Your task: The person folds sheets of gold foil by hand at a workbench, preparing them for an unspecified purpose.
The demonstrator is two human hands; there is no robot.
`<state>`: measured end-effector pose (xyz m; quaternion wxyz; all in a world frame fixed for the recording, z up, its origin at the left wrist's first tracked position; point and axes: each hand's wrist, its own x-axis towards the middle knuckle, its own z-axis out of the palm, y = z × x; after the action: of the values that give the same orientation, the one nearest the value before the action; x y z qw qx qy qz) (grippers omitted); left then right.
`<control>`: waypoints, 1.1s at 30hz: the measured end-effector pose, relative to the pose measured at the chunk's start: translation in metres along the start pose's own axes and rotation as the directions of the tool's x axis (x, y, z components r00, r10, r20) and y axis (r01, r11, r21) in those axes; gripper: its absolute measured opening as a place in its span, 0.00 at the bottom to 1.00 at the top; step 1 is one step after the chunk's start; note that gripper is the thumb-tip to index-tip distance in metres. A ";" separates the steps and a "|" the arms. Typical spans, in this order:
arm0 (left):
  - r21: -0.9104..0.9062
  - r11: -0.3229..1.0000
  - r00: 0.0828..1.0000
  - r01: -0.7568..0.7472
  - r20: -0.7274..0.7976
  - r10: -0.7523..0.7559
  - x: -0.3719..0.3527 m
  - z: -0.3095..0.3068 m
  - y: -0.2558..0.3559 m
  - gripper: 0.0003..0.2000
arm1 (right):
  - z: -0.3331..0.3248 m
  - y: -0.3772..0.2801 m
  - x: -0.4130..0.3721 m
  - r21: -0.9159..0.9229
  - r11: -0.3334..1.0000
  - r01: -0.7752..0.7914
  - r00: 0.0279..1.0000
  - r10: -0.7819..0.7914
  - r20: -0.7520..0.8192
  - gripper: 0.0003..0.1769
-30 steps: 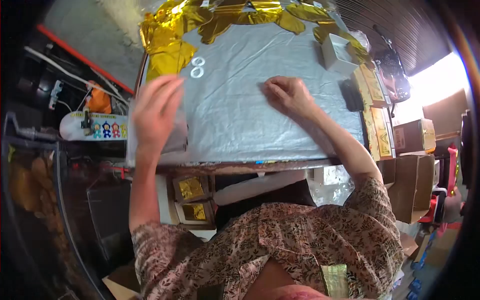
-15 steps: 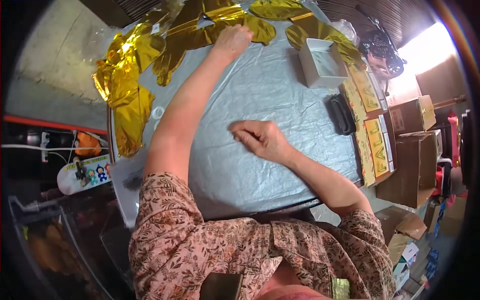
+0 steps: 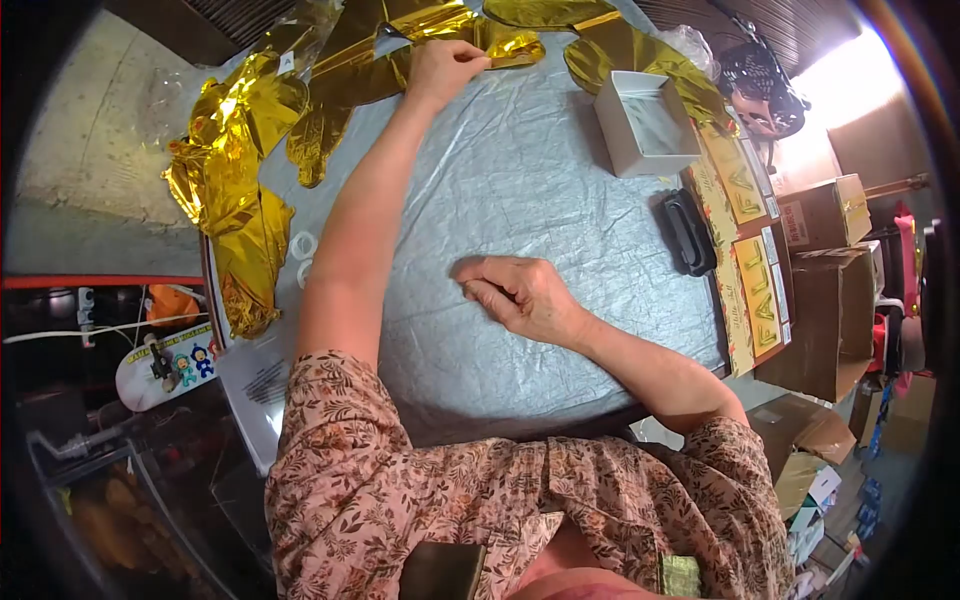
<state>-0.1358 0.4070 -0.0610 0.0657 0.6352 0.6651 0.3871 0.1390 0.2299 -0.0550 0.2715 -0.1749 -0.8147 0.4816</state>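
My left hand [image 3: 445, 72] reaches to the far edge of the table, thumb and fingertips pinched at the rim of a flat gold foil balloon [image 3: 350, 75]. The balloon's right end [image 3: 515, 48] lies beside those fingertips. Nearer to me, my right hand [image 3: 525, 297] rests on the silvery table cover [image 3: 470, 370] with its fingers curled closed; what is inside, if anything, is hidden. Crumpled gold foil [image 3: 245, 190] spreads along the left side. Another flat gold foil balloon [image 3: 650, 70] lies at the far right.
An open white box [image 3: 655, 125] stands at the right, near a black plastic handle-like object [image 3: 690, 232] and printed "FALL" packages [image 3: 755, 290]. White rings [image 3: 303, 245] lie by my left forearm. Cardboard boxes [image 3: 825, 310] are stacked beyond the right edge.
My left hand has shifted slightly left and turned, and the balloon's right end looks folded up. My right hand stays curled in nearly the same place. The view has shifted slightly.
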 end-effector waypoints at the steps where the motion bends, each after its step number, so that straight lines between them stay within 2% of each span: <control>1: -0.090 0.976 0.979 0.197 0.066 -0.191 0.001 -0.005 0.002 0.12 | -0.002 -0.001 0.001 0.013 0.999 -0.039 0.999 0.038 0.016 0.08; 2: -0.094 0.976 0.980 0.196 0.062 -0.190 0.003 -0.006 0.000 0.12 | -0.006 -0.001 0.005 0.008 0.999 -0.037 0.999 0.037 0.019 0.08; 3: -0.339 0.892 0.955 0.298 0.117 -0.274 0.005 -0.002 -0.010 0.12 | -0.011 0.000 0.012 -0.022 0.999 -0.029 0.996 0.031 0.079 0.08; 4: -0.553 0.738 0.921 0.387 0.192 -0.339 0.008 -0.002 -0.015 0.13 | -0.015 0.001 0.023 -0.051 0.998 -0.021 0.990 0.028 0.141 0.08; 5: -0.554 0.738 0.921 0.387 0.190 -0.340 0.010 -0.001 -0.020 0.13 | -0.022 0.004 0.041 -0.206 0.976 0.064 0.997 -0.054 0.055 0.10; 6: -0.633 0.672 0.916 0.385 0.174 -0.362 0.012 0.000 -0.020 0.13 | -0.030 0.007 0.064 -0.360 0.923 0.133 0.989 -0.149 -0.016 0.13; 7: -0.705 0.602 0.910 0.375 0.156 -0.385 0.015 0.000 -0.019 0.14 | -0.041 -0.001 0.090 -0.505 0.861 0.065 0.995 -0.095 -0.035 0.15; 8: -0.712 0.580 0.898 0.395 0.168 -0.406 0.019 -0.002 -0.018 0.14 | -0.051 -0.002 0.117 -0.634 0.773 -0.003 0.997 -0.047 -0.062 0.18; 10: -0.611 0.747 0.954 0.263 0.051 -0.295 0.024 -0.018 -0.002 0.13 | -0.057 0.062 0.181 -0.874 0.481 0.067 0.980 -0.198 -0.034 0.23; 11: -0.634 0.747 0.971 0.202 0.031 -0.237 0.032 -0.022 -0.006 0.13 | -0.054 0.083 0.203 -0.872 0.484 0.073 0.978 -0.205 -0.031 0.23; 13: -0.684 0.713 0.970 0.153 -0.035 -0.242 0.046 -0.037 -0.015 0.12 | -0.045 0.105 0.233 -0.958 0.283 -0.041 0.981 -0.170 -0.092 0.32; 14: -0.633 0.767 0.971 0.100 -0.107 -0.214 0.048 -0.048 -0.016 0.13 | -0.045 0.113 0.238 -0.958 0.285 -0.037 0.981 -0.175 -0.090 0.32; 16: -0.705 0.692 0.941 0.153 -0.111 -0.321 0.047 -0.085 0.008 0.14 | -0.046 0.123 0.242 -0.922 0.386 0.025 0.997 0.058 0.052 0.37; 17: -0.686 0.712 0.949 0.151 -0.100 -0.298 0.064 -0.099 -0.033 0.11 | -0.044 0.128 0.241 -0.916 0.401 0.001 0.999 0.043 0.020 0.36; 19: -0.804 0.591 0.927 -0.068 -0.270 -0.261 0.062 -0.168 -0.003 0.12 | -0.045 0.130 0.241 -0.883 0.470 -0.021 0.998 0.060 0.009 0.36; 21: -0.824 0.533 0.907 -0.191 -0.355 -0.225 0.064 -0.216 0.012 0.12 | -0.046 0.127 0.240 -0.887 0.460 -0.023 0.998 0.057 0.004 0.35; 23: -0.850 0.466 0.896 -0.244 -0.381 -0.226 0.062 -0.266 0.022 0.12 | -0.046 0.125 0.241 -0.874 0.485 -0.043 0.996 0.094 0.003 0.35; 24: -0.821 0.487 0.880 -0.299 -0.435 -0.192 0.070 -0.302 -0.008 0.15 | -0.046 0.126 0.242 -0.872 0.489 -0.035 0.997 0.081 0.005 0.35; 26: -0.674 0.703 0.923 -0.229 -0.380 -0.064 0.063 -0.372 -0.035 0.36 | -0.047 0.129 0.243 -0.848 0.528 -0.046 0.996 0.094 0.004 0.37; 28: -0.766 0.594 0.803 -0.247 -0.505 -0.317 0.034 -0.392 0.023 0.28 | -0.047 0.121 0.242 -0.842 0.538 -0.044 0.994 0.110 0.018 0.37; 31: -0.726 0.606 0.692 -0.327 -0.620 -0.370 0.026 -0.491 -0.017 0.10 | -0.045 0.132 0.241 -0.851 0.525 -0.026 0.999 -0.010 -0.037 0.34; 33: -0.683 0.675 0.694 -0.280 -0.629 -0.349 0.019 -0.550 -0.041 0.11 | -0.047 0.126 0.242 -0.845 0.533 -0.040 0.999 0.050 -0.016 0.35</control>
<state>-0.4905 0.1915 0.3025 0.0585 0.3345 0.4336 0.8347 -0.0208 0.4541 -0.0818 0.1367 -0.3025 -0.9426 0.0365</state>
